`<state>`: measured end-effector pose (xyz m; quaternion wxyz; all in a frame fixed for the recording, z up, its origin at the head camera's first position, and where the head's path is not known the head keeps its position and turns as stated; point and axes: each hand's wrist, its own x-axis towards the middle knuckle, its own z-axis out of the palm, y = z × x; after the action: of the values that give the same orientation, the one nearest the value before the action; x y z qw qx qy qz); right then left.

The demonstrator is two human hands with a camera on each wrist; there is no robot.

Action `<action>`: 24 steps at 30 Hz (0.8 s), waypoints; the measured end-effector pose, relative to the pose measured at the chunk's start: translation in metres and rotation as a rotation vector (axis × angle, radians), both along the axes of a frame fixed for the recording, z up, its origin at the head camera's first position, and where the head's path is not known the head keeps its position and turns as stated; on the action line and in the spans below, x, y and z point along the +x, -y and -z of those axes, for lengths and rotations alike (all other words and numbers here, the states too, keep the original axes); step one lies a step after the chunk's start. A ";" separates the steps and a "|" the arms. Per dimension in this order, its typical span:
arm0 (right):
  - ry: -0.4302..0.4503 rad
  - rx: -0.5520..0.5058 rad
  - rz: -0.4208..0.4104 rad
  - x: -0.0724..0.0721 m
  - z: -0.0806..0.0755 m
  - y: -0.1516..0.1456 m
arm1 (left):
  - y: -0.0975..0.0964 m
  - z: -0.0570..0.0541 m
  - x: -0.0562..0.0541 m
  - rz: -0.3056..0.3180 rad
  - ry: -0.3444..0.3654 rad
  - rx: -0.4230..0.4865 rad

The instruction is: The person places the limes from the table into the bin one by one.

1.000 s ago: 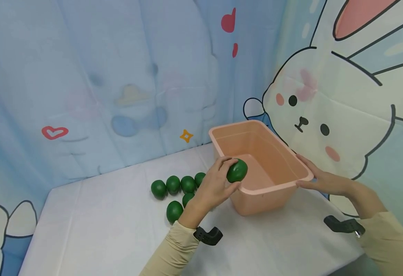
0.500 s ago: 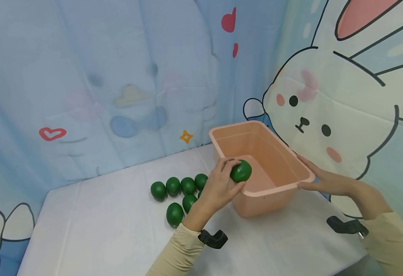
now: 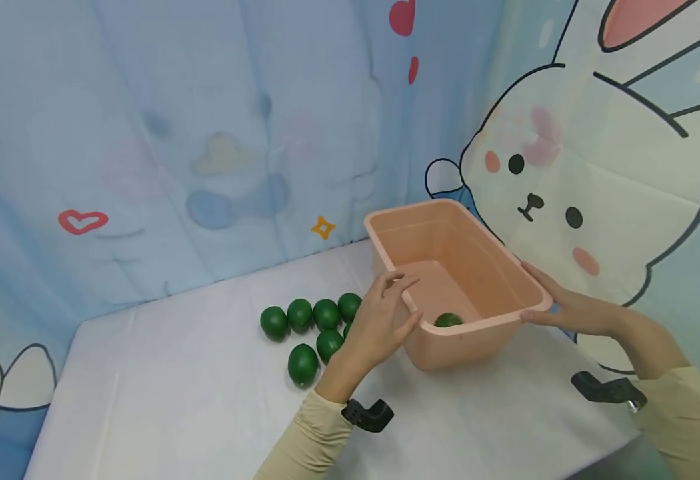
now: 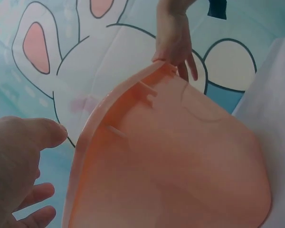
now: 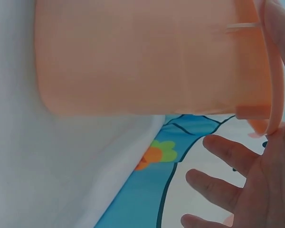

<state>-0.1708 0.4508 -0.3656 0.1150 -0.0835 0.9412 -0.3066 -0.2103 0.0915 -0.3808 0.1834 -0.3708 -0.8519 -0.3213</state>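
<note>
A peach plastic bin (image 3: 464, 343) stands on the white table. Low inside it, partly hidden by the front rim, lies one dark green, smooth fruit, like an avocado (image 3: 449, 320). My left hand (image 3: 379, 327) hovers at the bin's left rim, fingers loosely bent and apart, holding nothing. In the left wrist view its thumb (image 4: 52, 133) shows just beside the rim. My right hand (image 3: 578, 312) rests at the bin's right front corner. The right wrist view shows its thumb along the rim and the other fingers (image 5: 225, 194) straight and spread.
Several more green avocados (image 3: 303, 365) lie grouped on the white table (image 3: 194, 387), left of the bin, some partly behind my left hand. A blue curtain (image 3: 230, 87) and a rabbit-printed cloth (image 3: 608, 153) stand close behind and to the right.
My left hand held an avocado over the bin's rim earlier; it has let go, and the avocado is now inside the bin. My right hand has stayed at the bin's corner.
</note>
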 end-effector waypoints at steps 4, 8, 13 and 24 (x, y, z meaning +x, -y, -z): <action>0.011 0.014 0.007 -0.001 0.000 0.000 | 0.012 0.009 -0.002 -0.013 0.020 0.022; 0.027 0.045 0.011 -0.002 -0.001 0.000 | 0.024 0.025 -0.005 -0.036 0.040 0.046; 0.046 0.066 0.007 -0.004 -0.004 0.001 | 0.034 0.043 -0.009 -0.054 0.068 0.092; 0.076 0.089 0.019 -0.005 -0.004 -0.001 | 0.047 0.055 -0.025 -0.106 0.083 0.047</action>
<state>-0.1759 0.4518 -0.3615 0.1513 -0.0575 0.9496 -0.2685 -0.2354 0.0449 -0.4362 0.1732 -0.3072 -0.8694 -0.3462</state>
